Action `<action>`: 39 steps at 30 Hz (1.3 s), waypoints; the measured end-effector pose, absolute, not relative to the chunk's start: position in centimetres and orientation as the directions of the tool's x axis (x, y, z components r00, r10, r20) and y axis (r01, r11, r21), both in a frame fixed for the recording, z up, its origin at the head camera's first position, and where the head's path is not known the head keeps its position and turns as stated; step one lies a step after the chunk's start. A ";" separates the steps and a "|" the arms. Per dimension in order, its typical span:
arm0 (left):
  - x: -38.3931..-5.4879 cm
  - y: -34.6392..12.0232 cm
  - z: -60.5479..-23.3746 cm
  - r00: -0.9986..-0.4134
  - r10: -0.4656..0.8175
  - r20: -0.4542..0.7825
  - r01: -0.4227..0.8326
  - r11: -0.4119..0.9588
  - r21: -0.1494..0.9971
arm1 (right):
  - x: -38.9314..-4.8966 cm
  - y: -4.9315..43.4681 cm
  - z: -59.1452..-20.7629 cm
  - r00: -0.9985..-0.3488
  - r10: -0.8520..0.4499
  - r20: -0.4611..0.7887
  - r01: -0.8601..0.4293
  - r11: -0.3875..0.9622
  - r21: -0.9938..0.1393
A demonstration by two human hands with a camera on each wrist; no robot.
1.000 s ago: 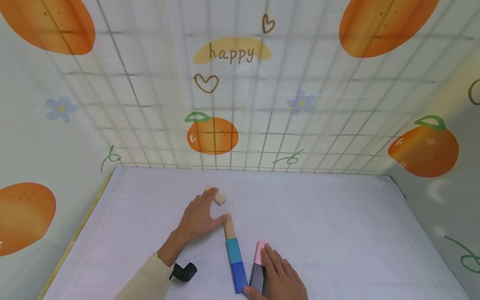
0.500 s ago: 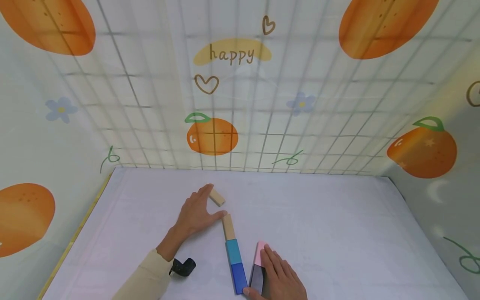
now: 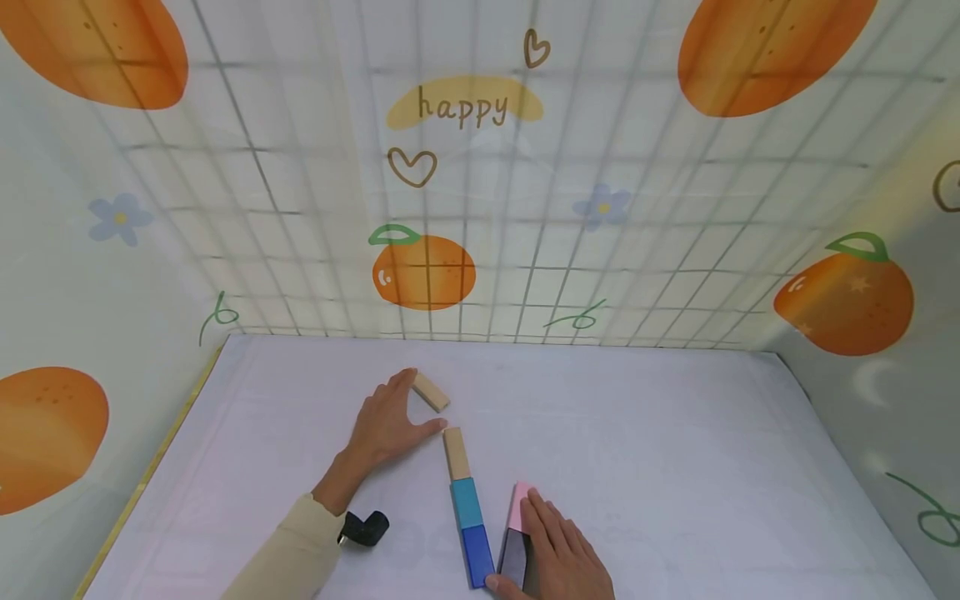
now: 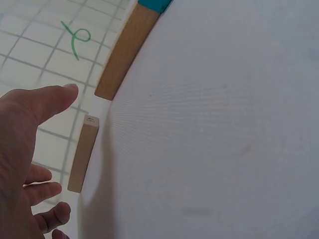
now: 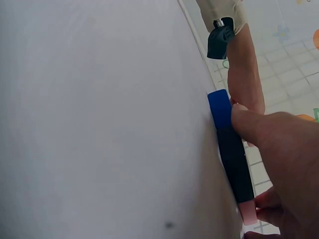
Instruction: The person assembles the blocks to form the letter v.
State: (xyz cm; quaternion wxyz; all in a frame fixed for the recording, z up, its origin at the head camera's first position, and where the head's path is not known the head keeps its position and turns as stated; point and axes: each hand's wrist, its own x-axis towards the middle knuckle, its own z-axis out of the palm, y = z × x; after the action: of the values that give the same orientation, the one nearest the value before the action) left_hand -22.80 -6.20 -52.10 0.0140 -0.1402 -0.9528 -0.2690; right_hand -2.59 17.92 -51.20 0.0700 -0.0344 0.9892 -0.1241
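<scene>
Three wooden blocks lie end to end in a slanting row in the head view: a plain wood block [image 3: 456, 454], a teal block [image 3: 467, 502] and a blue block [image 3: 477, 557]. Beyond the row lies a loose plain block [image 3: 431, 393], set at an angle. My left hand [image 3: 386, 427] spreads its thumb and fingers beside these plain blocks and holds nothing; whether a fingertip touches one, I cannot tell. With straight fingers, my right hand [image 3: 567, 552] rests along a pink block [image 3: 520, 498] and a dark grey block [image 3: 513, 557], its thumb at the blue block's near end.
A white cloth covers the table [image 3: 675, 450]. At its back rises a curtain [image 3: 510, 250] printed with a grid and oranges, and similar cloth stands on both sides. A black camera piece [image 3: 365, 529] sticks out from the left wrist.
My left hand has drawn slightly left, its thumb coming away from the row's plain block and its fingers uncovering more of the loose one. The right hand has stayed in place.
</scene>
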 end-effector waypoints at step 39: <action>-23.6 -6.2 -52.8 -0.970 0.225 0.095 0.241 0.815 0.527 | -2.5 18.1 -51.5 -0.996 -0.085 -0.042 -0.072 0.967 -0.244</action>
State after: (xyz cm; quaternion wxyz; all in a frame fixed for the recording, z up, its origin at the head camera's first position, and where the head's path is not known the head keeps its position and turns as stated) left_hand -23.55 -6.18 -52.82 0.0143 -0.1224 -0.9525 -0.2785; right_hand -2.54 18.13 -51.53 0.0262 -0.0395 0.9914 -0.1222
